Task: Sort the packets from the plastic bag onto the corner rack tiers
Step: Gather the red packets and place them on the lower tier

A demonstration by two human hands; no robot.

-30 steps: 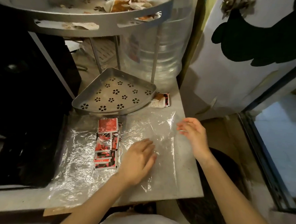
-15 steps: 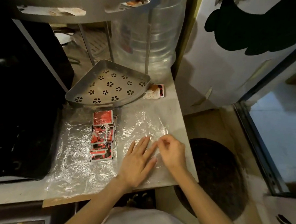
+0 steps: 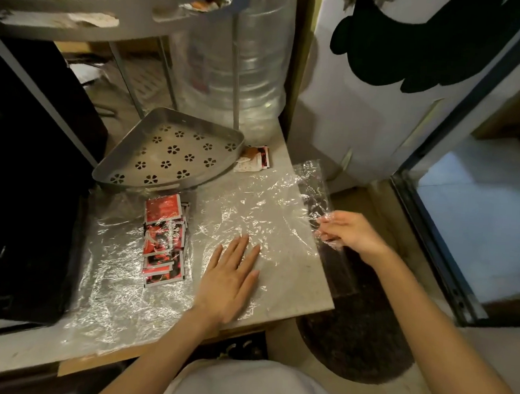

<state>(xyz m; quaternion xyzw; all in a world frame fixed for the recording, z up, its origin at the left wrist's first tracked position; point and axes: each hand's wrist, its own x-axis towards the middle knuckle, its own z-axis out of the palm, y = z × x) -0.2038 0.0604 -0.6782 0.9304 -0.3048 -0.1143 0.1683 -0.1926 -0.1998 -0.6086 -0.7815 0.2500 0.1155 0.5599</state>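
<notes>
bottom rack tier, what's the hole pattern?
Flower-shaped cutouts scattered across the grey metal bottom tier; clearest in the head view.

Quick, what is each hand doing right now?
Left hand: open, flat on the plastic bag, holding nothing.
Right hand: closed, pinching the bag's edge past the counter's side.

Red-black packets [image 3: 164,239], flower-perforated grey rack tier [image 3: 170,154]

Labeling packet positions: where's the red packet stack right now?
Head view, left of centre: the red packet stack lies inside the clear plastic bag on the counter, just below the rack's bottom tier, left of the left hand.
</notes>
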